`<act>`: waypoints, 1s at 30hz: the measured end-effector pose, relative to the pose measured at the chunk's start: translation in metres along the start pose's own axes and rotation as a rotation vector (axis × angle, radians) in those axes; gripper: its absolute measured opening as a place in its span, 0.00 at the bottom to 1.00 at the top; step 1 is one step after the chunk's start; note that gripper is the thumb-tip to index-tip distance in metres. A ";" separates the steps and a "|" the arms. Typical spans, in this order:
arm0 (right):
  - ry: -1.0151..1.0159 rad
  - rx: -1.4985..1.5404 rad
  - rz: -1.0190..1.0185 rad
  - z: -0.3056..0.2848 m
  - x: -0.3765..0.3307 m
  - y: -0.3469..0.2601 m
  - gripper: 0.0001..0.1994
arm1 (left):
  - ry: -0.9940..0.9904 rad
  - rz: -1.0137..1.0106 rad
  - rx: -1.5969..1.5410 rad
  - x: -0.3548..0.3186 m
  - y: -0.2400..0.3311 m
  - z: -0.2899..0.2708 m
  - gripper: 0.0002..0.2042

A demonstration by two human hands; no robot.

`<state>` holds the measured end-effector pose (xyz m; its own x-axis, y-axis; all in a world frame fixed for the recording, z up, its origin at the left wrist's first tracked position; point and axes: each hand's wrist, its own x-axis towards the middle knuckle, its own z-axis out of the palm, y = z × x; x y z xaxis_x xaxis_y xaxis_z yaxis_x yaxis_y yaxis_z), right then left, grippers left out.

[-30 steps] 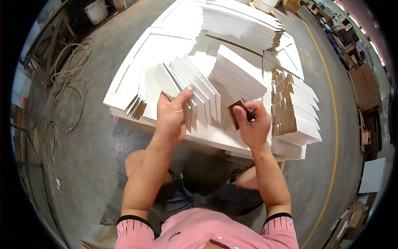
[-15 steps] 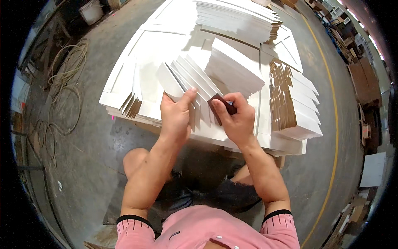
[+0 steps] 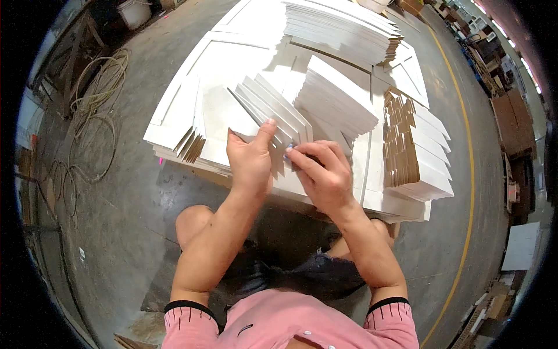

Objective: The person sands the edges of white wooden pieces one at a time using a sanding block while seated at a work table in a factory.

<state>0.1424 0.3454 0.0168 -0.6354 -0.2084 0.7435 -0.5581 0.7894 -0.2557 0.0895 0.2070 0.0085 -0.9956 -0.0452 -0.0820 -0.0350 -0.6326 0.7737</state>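
My left hand (image 3: 251,156) grips a fan of thin white boards (image 3: 273,110) by their near edges, its thumb laid across the front. The boards stand up and spread apart at the top. My right hand (image 3: 325,174) is closed in a pinch at the fan's lower right corner. A small bluish bit shows at its fingertips; what it is I cannot make out. Just beyond, a block of stacked white boards (image 3: 340,96) leans on the white worktop (image 3: 224,61). The dark brown block seen earlier is out of sight.
To the right stands a stack of white boards with brown edges (image 3: 415,151). A long row of boards (image 3: 340,32) lies at the back, and a few thin ones (image 3: 195,136) stand at the left. Coiled hose (image 3: 96,122) and a white bucket (image 3: 133,14) are on the floor.
The dark brown block in my right hand has gone from view, and that hand now pinches at the boards' corner. My left hand keeps its hold. The whole view has shifted slightly.
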 end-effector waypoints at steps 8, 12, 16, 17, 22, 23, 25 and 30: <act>-0.074 0.059 -0.012 -0.001 0.003 -0.004 0.13 | 0.023 0.041 -0.021 0.000 0.006 0.000 0.22; -0.324 0.200 0.038 -0.026 -0.011 -0.008 0.12 | 0.042 0.099 -0.020 0.010 0.015 -0.003 0.24; -0.033 0.099 -0.022 -0.017 0.014 -0.001 0.13 | 0.009 0.031 -0.029 0.005 0.009 0.001 0.24; -0.010 0.050 -0.044 -0.009 0.016 0.004 0.13 | -0.005 0.009 -0.029 0.004 0.007 0.003 0.24; -0.202 0.058 0.071 -0.016 0.004 -0.008 0.12 | 0.043 0.052 -0.068 0.005 0.008 0.002 0.22; -0.316 0.167 0.088 -0.028 0.000 -0.005 0.12 | 0.061 0.070 -0.089 0.007 0.010 0.003 0.21; -0.209 0.184 0.115 -0.036 0.006 -0.003 0.11 | 0.067 0.071 -0.108 0.007 0.011 0.004 0.20; -0.007 -0.030 -0.045 -0.009 0.022 0.011 0.13 | 0.062 -0.016 -0.101 -0.001 0.008 0.014 0.20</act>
<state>0.1265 0.3544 0.0360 -0.6139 -0.2485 0.7492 -0.5702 0.7960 -0.2032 0.0886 0.2125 0.0231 -0.9877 -0.0803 -0.1344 -0.0383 -0.7082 0.7050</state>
